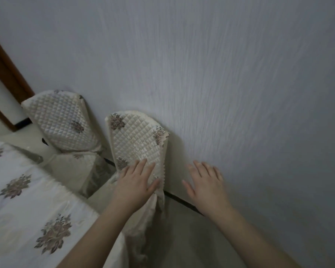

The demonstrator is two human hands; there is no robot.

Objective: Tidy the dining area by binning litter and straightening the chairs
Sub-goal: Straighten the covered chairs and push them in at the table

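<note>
Two chairs in cream quilted covers with floral patches stand against the wall. The nearer chair has its backrest leaning on the wall. My left hand lies flat on the lower front of that backrest, fingers spread, thumb at its right edge. My right hand hovers open just right of the chair, close to the wall, touching nothing. The farther chair stands to the left, behind it. No litter is in sight.
A table under a white cloth with floral motifs fills the lower left, close to the chairs. The textured grey wall runs along the right with a dark skirting strip. A brown door frame is at far left.
</note>
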